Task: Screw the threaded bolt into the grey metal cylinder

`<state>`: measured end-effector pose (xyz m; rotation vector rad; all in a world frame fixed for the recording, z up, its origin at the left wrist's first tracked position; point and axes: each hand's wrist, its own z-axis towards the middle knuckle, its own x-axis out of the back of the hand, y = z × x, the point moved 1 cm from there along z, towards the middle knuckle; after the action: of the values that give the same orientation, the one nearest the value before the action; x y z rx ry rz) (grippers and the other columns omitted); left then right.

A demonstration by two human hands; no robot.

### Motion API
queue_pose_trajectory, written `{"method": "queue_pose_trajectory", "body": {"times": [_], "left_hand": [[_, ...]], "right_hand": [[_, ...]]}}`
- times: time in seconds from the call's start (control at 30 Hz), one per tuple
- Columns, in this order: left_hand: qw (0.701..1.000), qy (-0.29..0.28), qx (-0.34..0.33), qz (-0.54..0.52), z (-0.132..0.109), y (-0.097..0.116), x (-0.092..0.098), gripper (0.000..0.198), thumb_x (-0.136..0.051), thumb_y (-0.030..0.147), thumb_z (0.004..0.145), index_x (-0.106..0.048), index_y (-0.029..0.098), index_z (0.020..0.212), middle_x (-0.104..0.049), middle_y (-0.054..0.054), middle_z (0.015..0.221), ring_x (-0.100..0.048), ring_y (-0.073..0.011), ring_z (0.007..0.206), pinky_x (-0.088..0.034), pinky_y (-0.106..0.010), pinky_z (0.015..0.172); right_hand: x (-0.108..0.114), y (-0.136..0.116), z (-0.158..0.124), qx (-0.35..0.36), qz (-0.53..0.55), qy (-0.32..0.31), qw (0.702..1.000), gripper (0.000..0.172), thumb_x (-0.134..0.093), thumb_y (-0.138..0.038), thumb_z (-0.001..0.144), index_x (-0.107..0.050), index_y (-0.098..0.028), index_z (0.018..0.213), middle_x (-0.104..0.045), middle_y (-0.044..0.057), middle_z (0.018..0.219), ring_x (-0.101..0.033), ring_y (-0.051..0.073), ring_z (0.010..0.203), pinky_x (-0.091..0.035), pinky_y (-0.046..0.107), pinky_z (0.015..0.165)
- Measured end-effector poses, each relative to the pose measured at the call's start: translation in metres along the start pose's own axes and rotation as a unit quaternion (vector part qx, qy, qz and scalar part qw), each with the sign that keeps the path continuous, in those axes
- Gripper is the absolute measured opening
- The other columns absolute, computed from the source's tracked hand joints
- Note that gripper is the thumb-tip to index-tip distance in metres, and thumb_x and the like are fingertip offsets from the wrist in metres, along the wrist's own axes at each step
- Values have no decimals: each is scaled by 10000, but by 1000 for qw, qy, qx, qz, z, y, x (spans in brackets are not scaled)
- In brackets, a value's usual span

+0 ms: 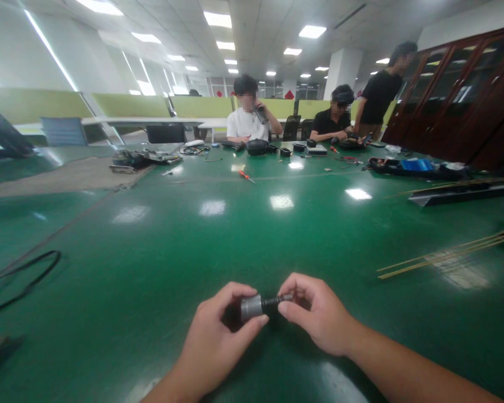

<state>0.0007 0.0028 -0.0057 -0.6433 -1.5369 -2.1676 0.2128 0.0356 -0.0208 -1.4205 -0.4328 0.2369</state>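
Between my two hands, just above or on the green table (252,235), lies a short grey metal cylinder (252,307) with a narrower dark shaft (271,302) sticking out to the right. It looks like a small motor, though its exact kind is unclear. My left hand (218,330) is closed round the cylinder, thumb below and fingers above, hiding its left end. With thumb and fingertips my right hand (313,310) pinches the far end of the shaft, where a small metallic tip shows. The cylinder and shaft lie nearly level.
A black cable (37,260) loops at the left. Thin brass-coloured rods (441,256) and a dark metal channel (462,193) lie at the right. Farther off are an orange screwdriver (246,176), a pile of electronic parts (140,159) and several people at the far side.
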Motion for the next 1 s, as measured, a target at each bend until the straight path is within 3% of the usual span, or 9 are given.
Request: {"method": "queue_pose_trajectory", "body": {"times": [1.0], "left_hand": [[999, 5, 30, -22, 0, -3, 3, 207, -731, 324, 833, -649, 230, 997, -706, 7, 864, -693, -194, 774, -487, -297, 721]], "right_hand": [[2, 2, 2, -21, 25, 15, 999, 84, -670, -231, 851, -604, -179, 861, -570, -36, 660, -515, 121, 609, -399, 250, 601]]}}
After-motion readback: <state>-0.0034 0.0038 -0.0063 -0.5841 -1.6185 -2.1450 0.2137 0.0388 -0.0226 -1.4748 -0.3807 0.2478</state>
